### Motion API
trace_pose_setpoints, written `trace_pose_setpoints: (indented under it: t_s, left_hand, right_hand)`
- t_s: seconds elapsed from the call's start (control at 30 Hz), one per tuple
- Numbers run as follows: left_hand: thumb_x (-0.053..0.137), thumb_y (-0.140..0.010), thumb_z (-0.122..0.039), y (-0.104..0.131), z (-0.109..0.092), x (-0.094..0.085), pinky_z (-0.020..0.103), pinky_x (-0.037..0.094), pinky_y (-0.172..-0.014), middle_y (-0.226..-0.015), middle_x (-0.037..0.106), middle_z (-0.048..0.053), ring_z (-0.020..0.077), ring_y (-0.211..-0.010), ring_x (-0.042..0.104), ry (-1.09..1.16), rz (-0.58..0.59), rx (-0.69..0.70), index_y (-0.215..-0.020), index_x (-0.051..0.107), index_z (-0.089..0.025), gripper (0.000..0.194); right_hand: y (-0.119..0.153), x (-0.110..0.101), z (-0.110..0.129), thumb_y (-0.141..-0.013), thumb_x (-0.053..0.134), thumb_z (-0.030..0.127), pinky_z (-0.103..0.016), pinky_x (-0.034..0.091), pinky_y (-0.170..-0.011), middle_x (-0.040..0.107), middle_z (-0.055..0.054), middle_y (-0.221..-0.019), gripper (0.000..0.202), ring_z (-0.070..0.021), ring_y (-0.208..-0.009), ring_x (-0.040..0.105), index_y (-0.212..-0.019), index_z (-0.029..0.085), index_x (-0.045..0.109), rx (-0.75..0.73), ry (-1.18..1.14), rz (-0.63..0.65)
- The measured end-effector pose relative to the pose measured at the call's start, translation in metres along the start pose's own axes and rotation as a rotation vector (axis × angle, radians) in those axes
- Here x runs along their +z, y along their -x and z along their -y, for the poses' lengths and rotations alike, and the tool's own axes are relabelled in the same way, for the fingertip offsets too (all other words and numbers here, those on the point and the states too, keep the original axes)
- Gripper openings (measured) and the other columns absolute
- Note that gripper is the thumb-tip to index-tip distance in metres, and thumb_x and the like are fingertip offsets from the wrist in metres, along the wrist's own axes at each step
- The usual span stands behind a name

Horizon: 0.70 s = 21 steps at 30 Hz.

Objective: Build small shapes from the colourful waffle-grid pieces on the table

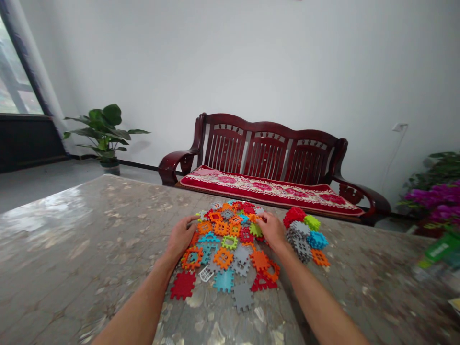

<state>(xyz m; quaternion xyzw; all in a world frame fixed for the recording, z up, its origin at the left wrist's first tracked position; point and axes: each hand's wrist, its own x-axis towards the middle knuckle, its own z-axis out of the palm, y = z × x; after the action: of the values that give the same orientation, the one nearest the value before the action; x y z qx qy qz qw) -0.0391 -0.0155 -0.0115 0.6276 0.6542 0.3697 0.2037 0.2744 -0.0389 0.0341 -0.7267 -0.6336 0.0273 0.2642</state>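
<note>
Colourful notched plastic pieces lie in a loose spread on the patterned table (118, 239), among them a red square (183, 285), a light blue square (224, 280) and a grey square (243, 296). My left hand (182, 235) rests at the left edge of the spread, its fingers curved toward the pieces; whether it grips one is too small to tell. My right hand (271, 229) is at the upper right of the spread, fingertips together at an orange piece (254, 218). Right of it stand sorted stacks, with red (293, 216), grey (302, 247) and blue (317, 239) pieces.
Behind the table is a dark red wooden bench (268, 153) with a red patterned cover. A potted plant (106, 129) stands at the left. Purple flowers (436, 199) and a green item (438, 249) are at the right edge.
</note>
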Motion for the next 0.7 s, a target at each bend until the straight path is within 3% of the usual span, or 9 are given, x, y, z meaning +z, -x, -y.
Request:
trace_pose_setpoints:
  t_s: [0.13, 0.27, 0.37, 0.47, 0.6, 0.7]
  left_hand:
    - [0.05, -0.087, -0.023, -0.001, 0.002, 0.002, 0.033, 0.048, -0.099, -0.119, 0.074, 0.006, 0.0217, -0.108, 0.067, -0.025, 0.031, 0.016, -0.117, 0.071, -0.021, 0.037]
    - [0.049, -0.087, -0.023, -0.002, 0.003, 0.002, 0.034, 0.048, -0.097, -0.118, 0.074, 0.008, 0.0228, -0.107, 0.067, -0.049, 0.035, 0.011, -0.117, 0.071, -0.02, 0.038]
    - [0.048, -0.086, -0.022, -0.002, 0.002, 0.0, 0.034, 0.049, -0.095, -0.116, 0.074, 0.008, 0.0238, -0.106, 0.068, -0.083, 0.011, -0.013, -0.119, 0.071, -0.02, 0.039]
    - [0.048, -0.086, -0.022, 0.0, 0.001, -0.002, 0.033, 0.049, -0.094, -0.117, 0.075, 0.007, 0.0239, -0.106, 0.068, -0.124, 0.008, -0.039, -0.12, 0.07, -0.022, 0.04]
    - [0.048, -0.087, -0.026, 0.001, 0.0, -0.002, 0.032, 0.049, -0.093, -0.117, 0.075, 0.005, 0.0234, -0.107, 0.068, -0.148, 0.029, -0.027, -0.119, 0.071, -0.023, 0.039]
    - [0.048, -0.087, -0.028, 0.002, -0.001, -0.002, 0.031, 0.048, -0.092, -0.116, 0.075, 0.005, 0.0235, -0.107, 0.068, -0.165, 0.035, -0.028, -0.118, 0.071, -0.024, 0.039]
  right_hand:
    - [0.019, 0.0, -0.008, -0.076, 0.06, 0.022, -0.033, 0.047, -0.096, 0.075, 0.0, -0.105, 0.03, -0.021, -0.101, 0.066, -0.101, 0.025, 0.076, -0.194, -0.143, 0.047]
    - [0.009, -0.003, -0.022, -0.077, 0.047, 0.012, -0.03, 0.051, -0.092, 0.074, -0.004, -0.114, 0.05, -0.0191, -0.103, 0.067, -0.122, 0.019, 0.067, -0.039, -0.111, 0.04]
    - [-0.008, -0.006, -0.03, -0.078, 0.043, 0.007, -0.032, 0.047, -0.1, 0.069, -0.009, -0.126, 0.055, -0.0204, -0.116, 0.063, -0.129, 0.016, 0.062, 0.033, 0.003, 0.016]
    - [-0.018, -0.006, -0.033, -0.079, 0.048, 0.005, -0.037, 0.042, -0.105, 0.07, -0.013, -0.122, 0.048, -0.0251, -0.12, 0.06, -0.121, 0.015, 0.067, 0.06, 0.12, 0.048]
    - [-0.017, -0.001, -0.034, -0.081, 0.055, 0.013, -0.043, 0.048, -0.094, 0.074, -0.016, -0.108, 0.033, -0.0295, -0.107, 0.067, -0.109, 0.017, 0.071, 0.126, 0.244, 0.123]
    - [-0.015, 0.0, -0.033, -0.083, 0.056, 0.016, -0.042, 0.05, -0.089, 0.071, -0.018, -0.113, 0.033, -0.0302, -0.105, 0.068, -0.113, 0.017, 0.07, 0.135, 0.294, 0.134]
